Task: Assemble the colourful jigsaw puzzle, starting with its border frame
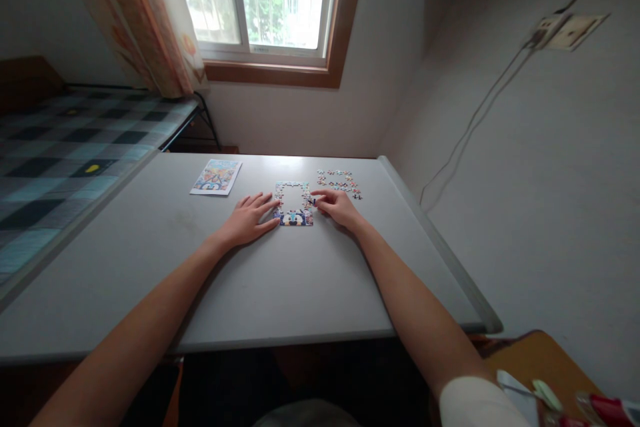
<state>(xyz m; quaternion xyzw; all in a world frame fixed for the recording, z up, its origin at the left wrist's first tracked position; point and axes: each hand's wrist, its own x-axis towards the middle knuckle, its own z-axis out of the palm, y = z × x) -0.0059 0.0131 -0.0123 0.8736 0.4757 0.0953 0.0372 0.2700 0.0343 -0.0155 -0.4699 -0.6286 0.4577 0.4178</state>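
A partly assembled jigsaw puzzle lies flat on the table, its border joined and its middle showing bare tabletop. A dark blue and white figure fills its near edge. My left hand rests palm down with fingers spread, fingertips touching the puzzle's left side. At the right side, my right hand pinches a small dark puzzle piece between thumb and forefinger, close to the border. Several loose puzzle pieces lie in rows just beyond my right hand.
A printed picture sheet lies at the back left of the grey table. The wall stands along the table's right side, with a hanging cable. To the left is a bed with a checked cover. A wooden stool holding small items stands at the lower right.
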